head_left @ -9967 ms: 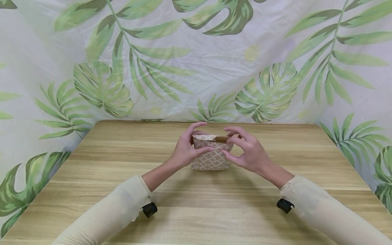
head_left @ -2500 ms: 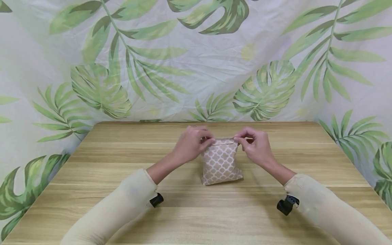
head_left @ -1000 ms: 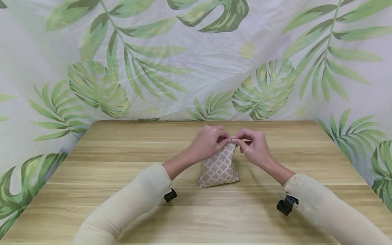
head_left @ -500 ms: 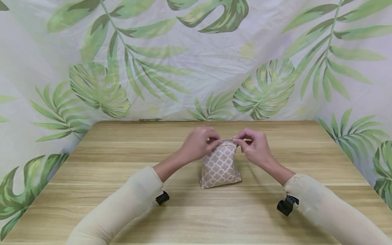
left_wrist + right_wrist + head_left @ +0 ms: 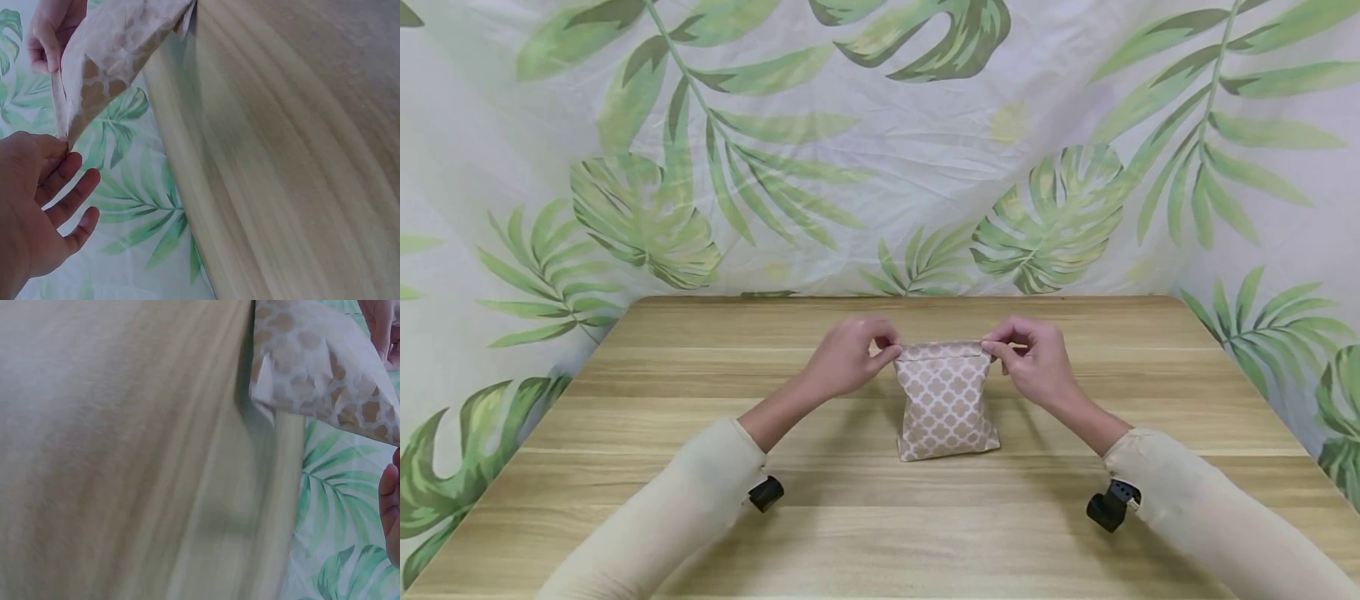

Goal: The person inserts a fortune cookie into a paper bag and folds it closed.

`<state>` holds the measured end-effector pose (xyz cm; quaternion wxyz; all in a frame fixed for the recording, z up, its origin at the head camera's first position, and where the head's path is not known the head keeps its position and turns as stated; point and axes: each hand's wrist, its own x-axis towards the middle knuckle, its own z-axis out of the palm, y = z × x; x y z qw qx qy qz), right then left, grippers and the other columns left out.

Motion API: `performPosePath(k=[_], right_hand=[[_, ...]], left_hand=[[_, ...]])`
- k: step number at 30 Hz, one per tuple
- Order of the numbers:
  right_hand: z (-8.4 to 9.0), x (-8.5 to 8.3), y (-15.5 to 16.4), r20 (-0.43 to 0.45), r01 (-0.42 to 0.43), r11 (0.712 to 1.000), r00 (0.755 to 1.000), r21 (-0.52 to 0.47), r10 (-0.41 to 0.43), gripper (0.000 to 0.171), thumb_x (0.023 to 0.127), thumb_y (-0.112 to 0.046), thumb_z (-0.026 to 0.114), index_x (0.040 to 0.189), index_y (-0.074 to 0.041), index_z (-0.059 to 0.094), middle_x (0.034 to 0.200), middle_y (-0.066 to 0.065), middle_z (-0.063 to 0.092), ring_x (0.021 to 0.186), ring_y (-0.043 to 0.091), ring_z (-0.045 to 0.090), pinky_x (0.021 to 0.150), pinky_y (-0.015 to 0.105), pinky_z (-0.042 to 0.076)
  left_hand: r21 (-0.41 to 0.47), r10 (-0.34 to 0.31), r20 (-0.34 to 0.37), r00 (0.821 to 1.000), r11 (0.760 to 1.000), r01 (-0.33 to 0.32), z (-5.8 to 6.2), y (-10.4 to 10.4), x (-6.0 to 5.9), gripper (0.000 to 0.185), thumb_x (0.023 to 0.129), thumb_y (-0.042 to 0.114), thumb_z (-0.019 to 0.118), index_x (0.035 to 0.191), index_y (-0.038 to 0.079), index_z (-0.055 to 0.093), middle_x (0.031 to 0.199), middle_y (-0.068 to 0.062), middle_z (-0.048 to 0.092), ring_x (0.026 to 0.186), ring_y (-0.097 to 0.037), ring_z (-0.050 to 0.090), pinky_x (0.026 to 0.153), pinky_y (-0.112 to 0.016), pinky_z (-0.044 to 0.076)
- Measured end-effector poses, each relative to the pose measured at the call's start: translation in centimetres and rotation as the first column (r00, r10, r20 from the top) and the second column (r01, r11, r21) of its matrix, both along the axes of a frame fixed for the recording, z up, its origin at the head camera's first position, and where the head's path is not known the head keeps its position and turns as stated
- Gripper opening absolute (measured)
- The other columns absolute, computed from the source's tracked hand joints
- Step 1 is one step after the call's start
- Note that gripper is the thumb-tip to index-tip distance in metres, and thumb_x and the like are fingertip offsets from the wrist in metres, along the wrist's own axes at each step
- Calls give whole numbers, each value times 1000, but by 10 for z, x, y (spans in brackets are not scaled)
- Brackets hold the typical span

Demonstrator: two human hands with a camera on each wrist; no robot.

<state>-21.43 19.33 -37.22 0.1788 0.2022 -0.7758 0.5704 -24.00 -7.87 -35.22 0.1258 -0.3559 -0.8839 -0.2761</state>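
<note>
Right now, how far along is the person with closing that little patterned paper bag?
The bag stands upright on the table, its mouth pressed flat into a straight top edge, so closing looks mostly done. In hand: the left hand and right hand each pinch one top corner. Left, probably: folding or sealing that edge; no fold-over shows yet.

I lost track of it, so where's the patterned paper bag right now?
In the head view the patterned paper bag stands upright at the middle of the wooden table, its top edge pinched between the left hand and the right hand.
</note>
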Motion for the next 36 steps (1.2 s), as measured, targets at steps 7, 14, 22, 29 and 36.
performPosePath(k=[7, 14, 22, 29, 36], right_hand=[[-2, -3, 1, 89, -15, 999, 996, 36, 12, 6, 92, 12, 71, 87, 9, 72, 83, 24, 71, 64, 11, 63, 51, 28, 54], [-5, -12, 1, 210, -48, 995, 977, 88, 29, 6, 95, 3, 71, 93, 9, 72, 82, 20, 71, 67, 15, 66, 54, 33, 57], [-8, -21, -4, 303, -62, 990, 953, 130, 20, 10, 95, 3, 71, 98, 12, 70, 86, 20, 71, 72, 30, 69, 58, 36, 61], [-16, -33, -8, 403, -67, 990, 915, 126, 10, 13, 90, 11, 72, 101, 15, 67, 87, 19, 70, 71, 20, 68, 58, 32, 61], [-24, -42, -10, 433, -68, 982, 901, 176, -15, 13, 90, 11, 71, 102, 14, 67, 88, 18, 70, 60, 17, 62, 54, 29, 58]], left_hand=[[46, -24, 102, 994, 999, 19, -2, -5, -3, 7, 95, 2, 70, 88, 3, 74, 86, -5, 73, 81, -19, 69, 77, -39, 58], [142, -26, 285, 958, 990, -16, -9, -5, -10, 8, 95, -1, 66, 89, -2, 71, 81, -9, 71, 76, -18, 67, 69, -30, 56], [200, 28, 423, 906, 972, -123, -17, -5, -19, 6, 94, -3, 68, 89, -3, 71, 80, -12, 71, 77, -34, 70, 62, -23, 50], [197, 57, 501, 864, 964, -178, -26, -3, -30, 5, 91, -7, 68, 90, -5, 71, 82, -22, 71, 79, -42, 70, 58, -21, 49], [166, 79, 563, 823, 964, -206, -34, -1, -38, 5, 92, -7, 67, 94, -8, 72, 85, -22, 72, 79, -41, 72, 62, -28, 57]])
